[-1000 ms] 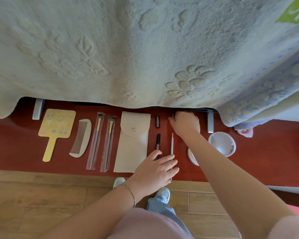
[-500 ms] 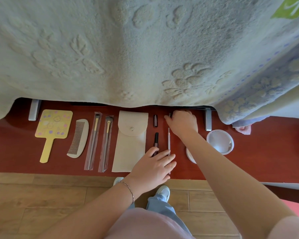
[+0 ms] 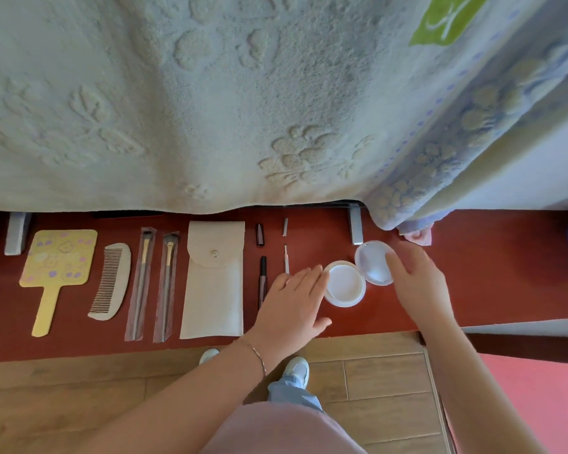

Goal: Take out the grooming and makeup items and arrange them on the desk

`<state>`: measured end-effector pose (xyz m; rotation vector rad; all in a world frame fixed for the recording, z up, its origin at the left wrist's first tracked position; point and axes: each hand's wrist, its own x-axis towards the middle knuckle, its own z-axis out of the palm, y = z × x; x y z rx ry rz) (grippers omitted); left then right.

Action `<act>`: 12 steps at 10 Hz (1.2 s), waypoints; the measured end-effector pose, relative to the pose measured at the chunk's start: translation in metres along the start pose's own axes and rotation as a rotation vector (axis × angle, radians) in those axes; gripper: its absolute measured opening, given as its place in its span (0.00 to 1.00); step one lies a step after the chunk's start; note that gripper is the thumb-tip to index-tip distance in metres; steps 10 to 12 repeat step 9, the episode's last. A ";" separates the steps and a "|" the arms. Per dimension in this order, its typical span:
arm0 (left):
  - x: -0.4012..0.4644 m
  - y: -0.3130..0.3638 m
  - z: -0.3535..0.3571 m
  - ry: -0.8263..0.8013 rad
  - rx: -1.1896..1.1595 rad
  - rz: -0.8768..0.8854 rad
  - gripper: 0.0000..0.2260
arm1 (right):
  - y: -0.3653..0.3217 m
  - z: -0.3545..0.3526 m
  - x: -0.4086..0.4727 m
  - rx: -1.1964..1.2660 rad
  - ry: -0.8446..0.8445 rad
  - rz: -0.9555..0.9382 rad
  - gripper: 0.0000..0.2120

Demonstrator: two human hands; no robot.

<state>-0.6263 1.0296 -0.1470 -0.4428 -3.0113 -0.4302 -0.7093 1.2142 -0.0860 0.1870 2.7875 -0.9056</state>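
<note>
1. Along the red desk [image 3: 473, 290], the grooming things lie in a row, and from 9 o'clock inward we have a yellow hand mirror [image 3: 58, 267], a pale comb [image 3: 110, 281], two wrapped brushes [image 3: 154, 283] and a cream pouch [image 3: 214, 280] with its flap snapped.
2. Just toward 3 o'clock of the pouch, a dark pencil [image 3: 262, 276] lies below its small cap [image 3: 259, 234], with a thin silver tool [image 3: 286, 262] and its cap [image 3: 285, 227] right beside them.
3. Left hand [image 3: 294, 299] now: fingers straight and relaxed, flat over the desk, gripping nothing, fingertips at the edge of the white compact [image 3: 345, 285]; contact is hard to call.
4. Right hand [image 3: 417, 280]: fingers loose and extended, nothing held, fingertips at the compact's raised lid [image 3: 373, 262] from the 3 o'clock side.
5. That compact sits open near the centre, base toward 6 o'clock, lid tilted up toward 1 o'clock.
6. At 12 o'clock a pale embossed blanket [image 3: 227, 109] hangs over the desk's back edge.
</note>
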 end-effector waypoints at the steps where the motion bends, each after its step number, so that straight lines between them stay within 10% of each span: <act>1: 0.021 0.008 0.001 -0.014 0.013 -0.076 0.38 | 0.007 0.005 -0.005 0.096 -0.088 0.062 0.14; 12: 0.021 0.006 0.011 0.051 0.044 -0.221 0.33 | -0.020 0.023 0.032 0.031 -0.176 -0.138 0.17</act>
